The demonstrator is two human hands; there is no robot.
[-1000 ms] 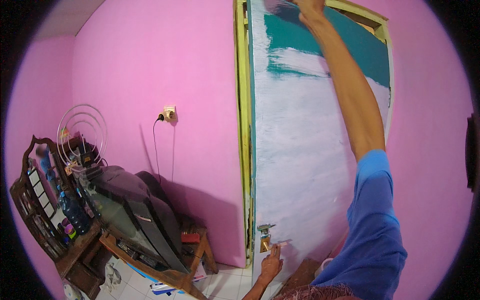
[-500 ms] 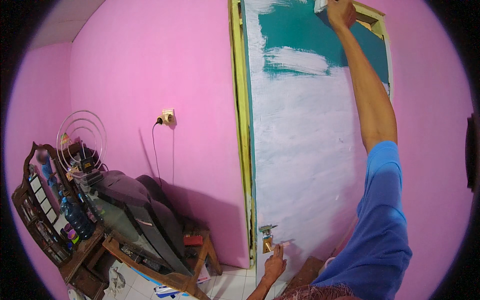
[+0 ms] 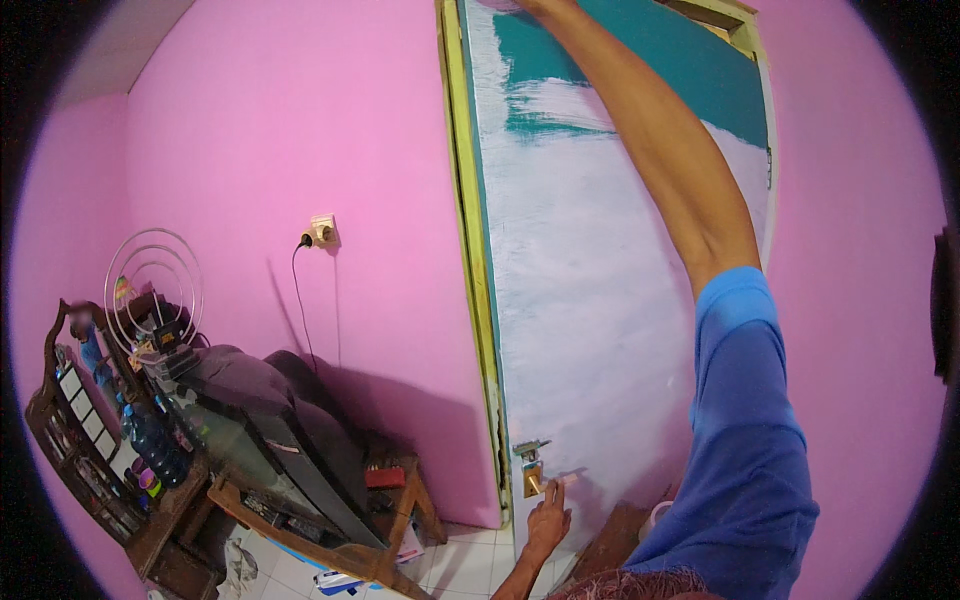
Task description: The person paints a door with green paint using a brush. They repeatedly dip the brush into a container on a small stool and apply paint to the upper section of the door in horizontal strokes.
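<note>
As what appears to be painting proceeds on the door (image 3: 600,300) at two o'clock, its green patch (image 3: 700,70) seems to call for covering strokes next; the right hand (image 3: 530,4), cropped at twelve, hides its grip; the left hand (image 3: 548,522), fingers apart, is by the handle (image 3: 532,480) near five.

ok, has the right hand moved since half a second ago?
Yes: the right hand has moved left across the door, closer to the yellow left jamb. Only part of it shows, at the upper picture edge.
</note>
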